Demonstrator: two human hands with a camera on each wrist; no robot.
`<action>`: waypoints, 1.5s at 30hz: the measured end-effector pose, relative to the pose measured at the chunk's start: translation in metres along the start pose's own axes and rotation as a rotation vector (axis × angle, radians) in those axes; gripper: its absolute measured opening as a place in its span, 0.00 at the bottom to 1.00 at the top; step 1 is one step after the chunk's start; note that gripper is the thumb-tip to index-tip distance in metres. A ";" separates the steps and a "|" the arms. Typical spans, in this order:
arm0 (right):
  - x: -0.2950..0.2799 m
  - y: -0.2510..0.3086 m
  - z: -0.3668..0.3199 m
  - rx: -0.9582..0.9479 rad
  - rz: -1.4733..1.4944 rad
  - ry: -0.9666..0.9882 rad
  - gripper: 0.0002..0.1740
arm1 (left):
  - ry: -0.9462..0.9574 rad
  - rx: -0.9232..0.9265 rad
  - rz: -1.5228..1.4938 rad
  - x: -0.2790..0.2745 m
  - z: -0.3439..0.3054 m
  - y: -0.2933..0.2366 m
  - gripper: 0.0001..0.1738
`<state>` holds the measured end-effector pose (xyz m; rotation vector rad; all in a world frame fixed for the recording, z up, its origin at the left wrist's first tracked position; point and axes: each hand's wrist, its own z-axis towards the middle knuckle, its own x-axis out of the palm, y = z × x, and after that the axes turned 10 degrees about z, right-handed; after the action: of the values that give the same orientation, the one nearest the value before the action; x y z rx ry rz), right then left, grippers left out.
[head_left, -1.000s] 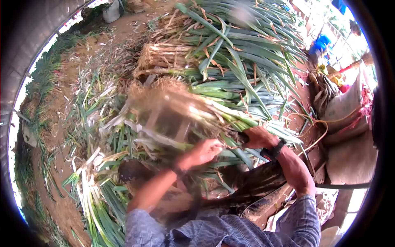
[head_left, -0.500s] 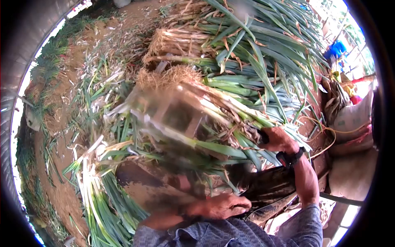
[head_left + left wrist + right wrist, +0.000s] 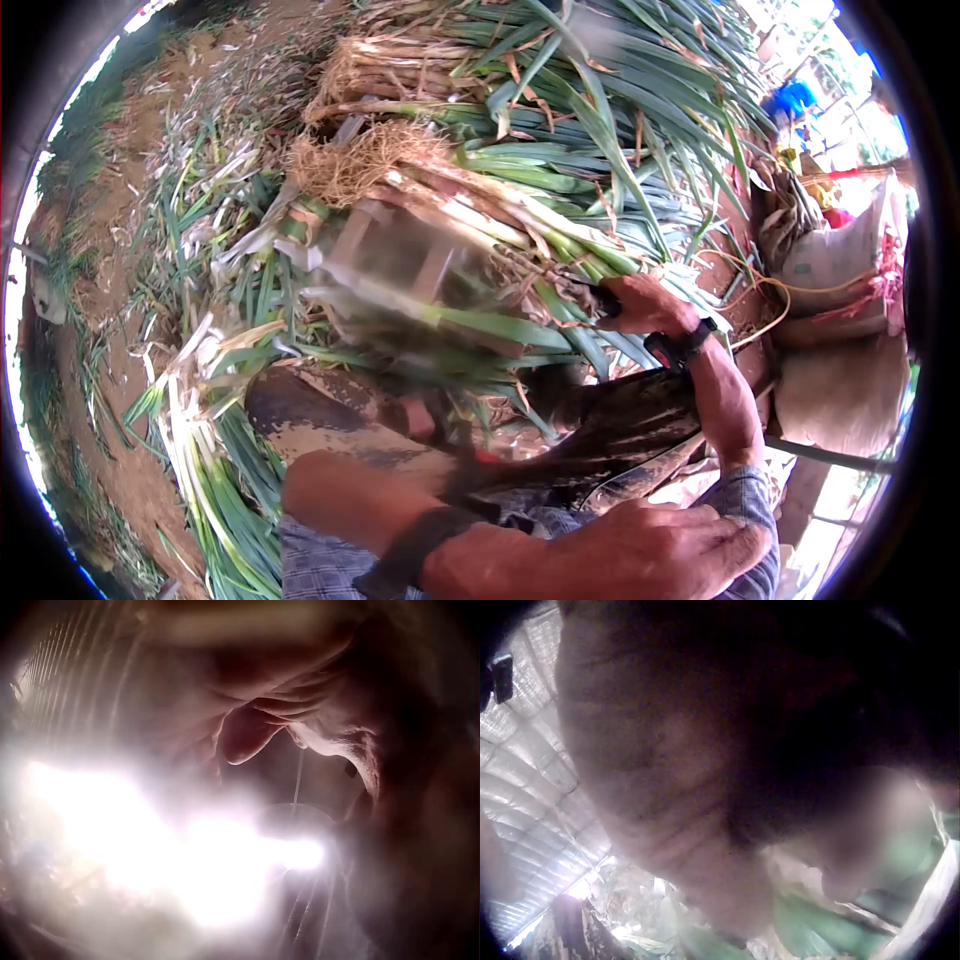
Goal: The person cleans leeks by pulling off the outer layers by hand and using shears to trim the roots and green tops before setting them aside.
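Observation:
A bundle of leeks (image 3: pixel 480 215) lies slanting across a wooden frame (image 3: pixel 432 272), its shaggy roots (image 3: pixel 370 160) towards the upper left. My right hand (image 3: pixel 645 303) grips it where the white stems turn green, a dark patch at the fingertips. In the right wrist view the palm (image 3: pixel 652 787) fills most of the picture, with green leaves (image 3: pixel 825 930) below it. My left hand (image 3: pixel 640 550) is drawn across the body to the right sleeve, fingers bent. Glare washes out much of the left wrist view, and I cannot tell whether those fingers (image 3: pixel 251 739) hold anything.
More leeks (image 3: pixel 400 65) are heaped at the back, leaves pointing right. A trimmed bunch (image 3: pixel 205 450) lies at the lower left near my knee (image 3: pixel 300 400). Loose peelings (image 3: pixel 210 170) litter the soil on the left. Sacks (image 3: pixel 840 270) and a yellow cord (image 3: pixel 765 285) are at the right.
My left hand has left the leeks, come back towards the body and swung right to the other sleeve. My right hand keeps hold of the bundle.

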<state>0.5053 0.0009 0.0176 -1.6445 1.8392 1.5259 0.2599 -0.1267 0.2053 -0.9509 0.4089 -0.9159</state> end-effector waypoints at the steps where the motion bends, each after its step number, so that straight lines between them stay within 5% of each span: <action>1: -0.001 0.000 0.001 -0.001 0.005 0.011 0.26 | 0.027 -0.111 -0.034 0.004 -0.005 0.001 0.05; 3: 0.000 0.001 0.001 -0.003 -0.007 0.017 0.26 | 0.070 -0.338 -0.099 0.013 -0.013 0.003 0.05; 6: -0.005 0.010 0.002 0.026 0.010 0.048 0.25 | 0.042 -0.128 0.022 -0.005 -0.008 0.000 0.07; 12: 0.008 -0.013 0.002 0.013 -0.034 0.095 0.24 | 0.207 -0.015 0.252 -0.030 -0.034 0.005 0.10; 14: 0.016 -0.014 0.004 0.001 -0.043 0.180 0.22 | 0.192 -0.133 0.363 -0.039 -0.053 0.028 0.11; 15: 0.017 -0.009 0.002 -0.001 -0.028 0.193 0.21 | 0.059 -0.364 0.105 -0.040 -0.074 0.063 0.08; 16: 0.015 -0.002 -0.002 -0.006 -0.015 0.209 0.21 | 0.115 -0.420 0.729 -0.057 -0.064 0.073 0.09; 17: 0.015 0.002 -0.004 -0.011 -0.005 0.226 0.20 | 0.139 -0.446 0.890 -0.074 -0.091 0.114 0.11; 19: 0.018 0.005 0.002 0.046 -0.032 0.237 0.19 | 0.203 -0.831 1.207 -0.106 -0.145 0.173 0.15; 21: 0.012 0.010 0.000 -0.003 -0.040 0.203 0.19 | -0.096 -0.610 1.515 -0.126 -0.178 0.209 0.21; 23: 0.013 0.004 0.004 0.010 -0.053 0.173 0.22 | -0.098 -0.794 1.468 -0.145 -0.175 0.214 0.24; 26: 0.001 0.008 0.011 0.053 -0.067 0.139 0.25 | 0.089 -0.738 1.406 -0.167 -0.174 0.219 0.20; 28: -0.008 0.013 0.007 0.049 -0.051 0.091 0.24 | 0.007 -0.675 1.214 -0.199 -0.192 0.231 0.16; 31: -0.012 0.005 0.002 0.039 -0.020 0.034 0.25 | -0.055 -0.229 1.765 -0.285 -0.184 0.191 0.05; 34: -0.009 0.005 -0.002 0.039 -0.040 0.010 0.26 | -0.451 -0.724 1.672 -0.377 -0.236 0.136 0.06; 36: -0.006 0.013 0.000 0.025 -0.061 -0.028 0.23 | -0.276 -0.647 2.125 -0.392 -0.236 0.084 0.09; 38: 0.003 0.010 0.012 -0.149 -0.052 -0.221 0.22 | -0.183 -0.616 1.843 -0.355 -0.212 0.076 0.09; 39: 0.010 0.008 0.019 -0.233 -0.046 -0.318 0.21 | -0.138 -1.163 1.470 -0.314 -0.167 0.074 0.09; 40: 0.012 0.010 0.027 -0.219 -0.041 -0.308 0.21 | -0.113 -0.934 1.239 -0.308 -0.181 0.107 0.10; 42: 0.008 0.016 0.043 -0.126 -0.079 -0.231 0.21 | -0.170 -0.990 0.534 -0.277 -0.177 0.153 0.12; 45: 0.010 0.027 0.059 -0.102 -0.140 -0.225 0.20 | -0.169 -0.991 0.547 -0.238 -0.161 0.216 0.10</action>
<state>0.4543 0.0372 -0.0006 -1.5359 1.5218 1.6904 0.1220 0.0401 -0.0820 -1.6803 0.9599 -0.0759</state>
